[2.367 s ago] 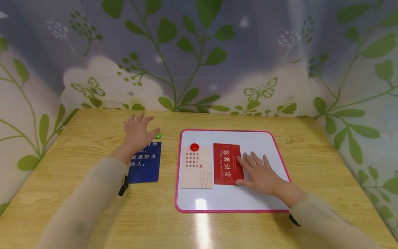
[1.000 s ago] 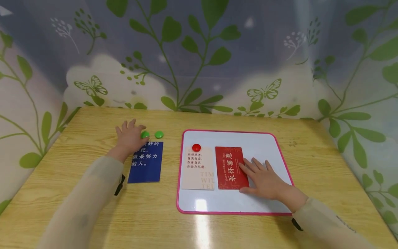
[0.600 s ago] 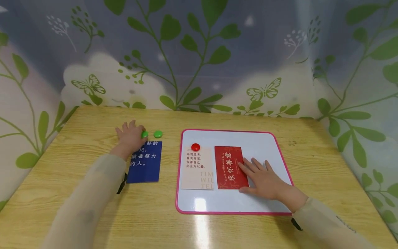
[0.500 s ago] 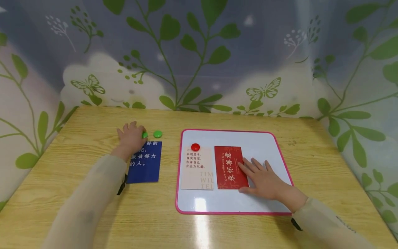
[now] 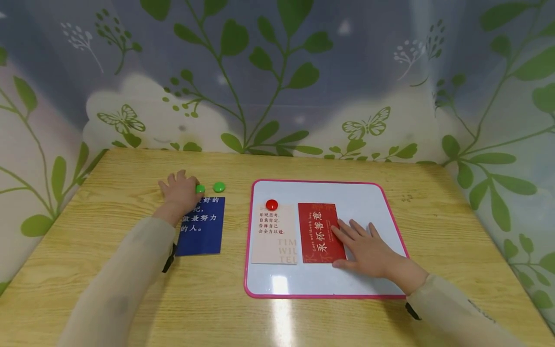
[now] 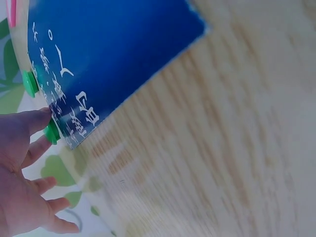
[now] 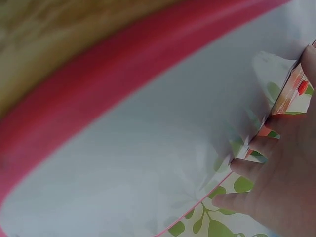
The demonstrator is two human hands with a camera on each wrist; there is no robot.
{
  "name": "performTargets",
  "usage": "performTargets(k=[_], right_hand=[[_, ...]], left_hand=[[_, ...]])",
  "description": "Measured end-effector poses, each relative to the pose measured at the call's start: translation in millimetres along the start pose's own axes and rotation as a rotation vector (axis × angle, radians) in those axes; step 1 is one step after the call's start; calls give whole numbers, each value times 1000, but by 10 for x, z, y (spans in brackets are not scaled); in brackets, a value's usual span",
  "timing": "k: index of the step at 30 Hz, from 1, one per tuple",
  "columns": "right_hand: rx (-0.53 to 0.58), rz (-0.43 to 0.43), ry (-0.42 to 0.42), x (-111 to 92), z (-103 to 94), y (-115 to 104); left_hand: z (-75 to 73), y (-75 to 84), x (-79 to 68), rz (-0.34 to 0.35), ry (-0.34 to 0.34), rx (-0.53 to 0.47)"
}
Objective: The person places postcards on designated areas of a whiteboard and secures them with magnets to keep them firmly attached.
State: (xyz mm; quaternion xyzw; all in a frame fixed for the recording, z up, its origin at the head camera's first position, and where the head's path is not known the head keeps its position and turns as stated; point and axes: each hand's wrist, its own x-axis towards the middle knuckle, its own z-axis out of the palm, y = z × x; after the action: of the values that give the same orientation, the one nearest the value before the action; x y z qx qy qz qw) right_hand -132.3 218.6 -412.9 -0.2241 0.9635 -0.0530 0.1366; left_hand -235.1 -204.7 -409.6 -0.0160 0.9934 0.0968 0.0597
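My left hand (image 5: pixel 178 196) pinches a round green magnet (image 5: pixel 200 189) between thumb and index finger, just behind a blue card (image 5: pixel 203 237) with white writing. The left wrist view shows that green magnet (image 6: pixel 52 132) between the two digits, the other fingers spread. A second green magnet (image 5: pixel 219 187) lies to its right. My right hand (image 5: pixel 367 248) has its fingers spread on the pink-rimmed whiteboard (image 5: pixel 329 284), thumb and index fingertips touching the right edge of a red card (image 5: pixel 320 236). Left of that lies a cream card (image 5: pixel 275 246) with a red magnet (image 5: pixel 271 205) at its top.
The wooden table (image 5: pixel 208 299) carries everything and ends at a backdrop (image 5: pixel 277 111) printed with leaves and butterflies, which also rises on both sides. The blue card lies on bare wood, left of the whiteboard.
My left hand has moved left and slightly nearer, from beside the right green magnet to the left one, and has taken hold of it. The red card and right hand have shifted slightly nearer.
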Motion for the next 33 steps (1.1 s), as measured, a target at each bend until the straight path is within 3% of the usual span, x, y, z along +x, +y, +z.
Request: performTargets(k=[16,33], right_hand=[[-43,-15,46,5,28,6],[-73,-35,58,-2,18,-38]], left_hand=[[-70,97,-43,73,30,-13],[-133,564,-94,213,55,-56]])
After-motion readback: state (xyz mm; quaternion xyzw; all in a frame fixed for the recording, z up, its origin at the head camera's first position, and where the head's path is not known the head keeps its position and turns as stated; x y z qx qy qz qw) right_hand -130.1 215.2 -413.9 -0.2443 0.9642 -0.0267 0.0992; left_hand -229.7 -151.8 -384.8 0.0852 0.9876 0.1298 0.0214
